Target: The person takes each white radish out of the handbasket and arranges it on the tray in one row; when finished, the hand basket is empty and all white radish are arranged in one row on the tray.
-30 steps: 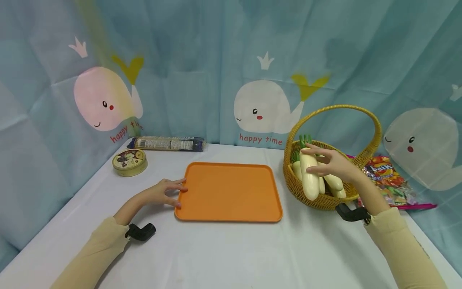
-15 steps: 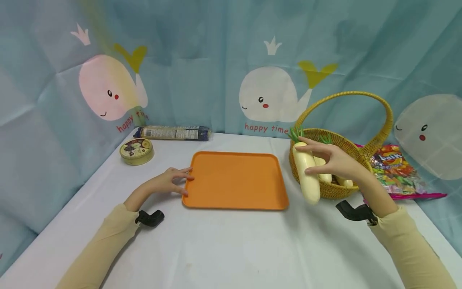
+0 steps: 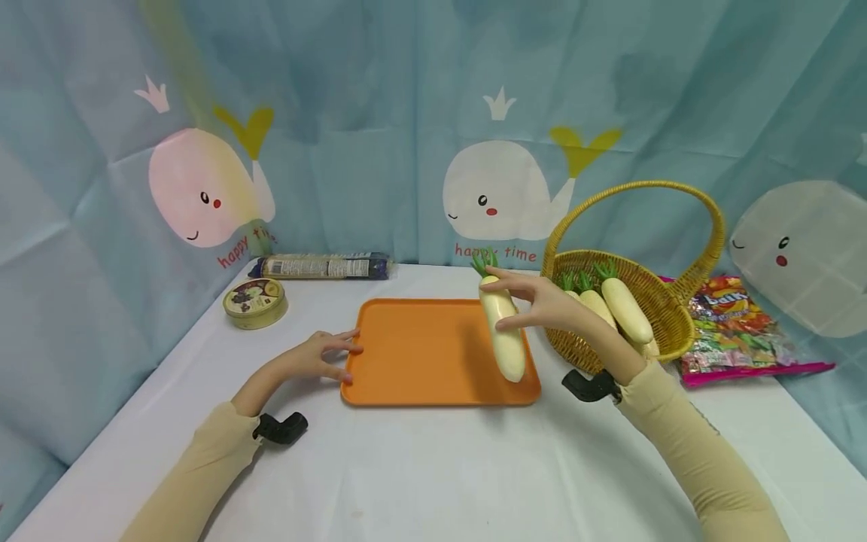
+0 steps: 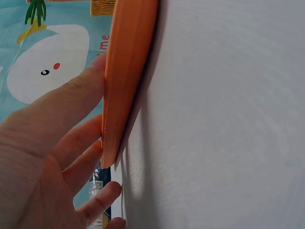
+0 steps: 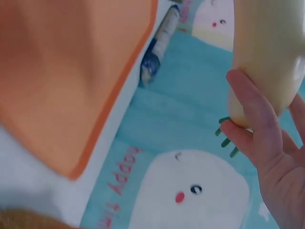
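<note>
A white radish with green leaves (image 3: 503, 331) hangs over the right part of the orange tray (image 3: 420, 354), leaf end away from me. My right hand (image 3: 545, 302) grips it from the right side, thumb and fingers on its body. In the right wrist view the radish (image 5: 267, 52) shows between the thumb and fingers, tray off to the left. At the tray's left edge my left hand (image 3: 308, 357) rests its fingertips on the rim. The left wrist view shows the thumb and fingers of the left hand (image 4: 57, 129) touching the side of the tray (image 4: 128, 62).
A wicker basket (image 3: 667, 320) with a tall handle stands at the right, several radishes (image 3: 626, 310) inside. Behind it lies a bag of candy (image 3: 731, 324). A round tin (image 3: 255, 303) and a long wrapped packet (image 3: 321, 266) sit at the back left, before a blue curtain (image 3: 352, 188).
My right hand has lifted the radish out of the basket and carried it left, over the tray. The left hand stays at the tray's left rim.
</note>
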`<action>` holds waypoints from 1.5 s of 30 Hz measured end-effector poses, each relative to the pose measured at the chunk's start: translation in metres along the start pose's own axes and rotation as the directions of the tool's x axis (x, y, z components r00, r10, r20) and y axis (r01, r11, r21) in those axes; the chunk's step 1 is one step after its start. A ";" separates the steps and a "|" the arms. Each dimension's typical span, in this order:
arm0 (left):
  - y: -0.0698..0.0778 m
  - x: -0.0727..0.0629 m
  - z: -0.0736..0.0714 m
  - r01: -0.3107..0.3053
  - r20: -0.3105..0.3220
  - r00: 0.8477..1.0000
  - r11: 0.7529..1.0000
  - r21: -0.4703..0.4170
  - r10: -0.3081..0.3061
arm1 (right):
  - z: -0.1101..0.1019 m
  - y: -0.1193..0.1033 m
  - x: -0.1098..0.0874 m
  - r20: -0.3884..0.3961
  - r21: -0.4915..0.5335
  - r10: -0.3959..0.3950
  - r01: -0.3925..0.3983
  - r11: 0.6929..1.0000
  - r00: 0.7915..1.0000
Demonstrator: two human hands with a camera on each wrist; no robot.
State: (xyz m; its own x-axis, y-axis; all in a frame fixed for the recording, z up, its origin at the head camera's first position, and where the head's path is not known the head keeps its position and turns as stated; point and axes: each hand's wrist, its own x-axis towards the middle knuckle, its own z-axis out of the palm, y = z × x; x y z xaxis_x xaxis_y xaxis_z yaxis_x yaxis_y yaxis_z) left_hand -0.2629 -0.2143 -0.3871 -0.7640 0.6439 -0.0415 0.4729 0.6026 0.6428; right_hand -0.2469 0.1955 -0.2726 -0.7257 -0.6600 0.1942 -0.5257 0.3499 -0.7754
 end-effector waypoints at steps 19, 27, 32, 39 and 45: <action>-0.001 -0.004 0.014 0.003 -0.024 1.000 1.000 0.002 -0.002 | 0.095 0.025 0.097 0.036 0.087 0.155 -0.158 0.984 0.987; -0.001 0.002 0.001 0.026 -0.021 0.999 0.999 0.034 -0.025 | 0.110 0.033 0.132 0.053 0.029 0.216 -0.217 0.976 0.975; -0.003 0.005 0.000 -0.017 -0.021 1.000 1.000 0.010 0.017 | 0.121 0.036 0.142 0.054 -0.054 0.217 -0.214 0.975 0.975; -0.003 0.004 -0.001 -0.007 -0.027 1.000 1.000 0.007 0.007 | 0.132 0.033 0.152 0.049 -0.068 0.246 -0.242 0.968 0.968; -0.005 0.004 -0.001 -0.022 -0.042 0.999 1.000 0.000 0.022 | 0.142 0.033 0.157 0.059 -0.094 0.265 -0.259 0.961 0.962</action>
State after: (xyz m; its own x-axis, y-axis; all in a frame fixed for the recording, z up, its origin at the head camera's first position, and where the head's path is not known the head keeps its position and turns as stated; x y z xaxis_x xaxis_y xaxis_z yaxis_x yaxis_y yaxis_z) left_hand -0.2689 -0.2150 -0.3895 -0.7711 0.6368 0.0051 0.4898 0.5879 0.6438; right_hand -0.3154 0.0097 -0.3531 -0.8116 -0.5817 -0.0541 -0.3593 0.5700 -0.7389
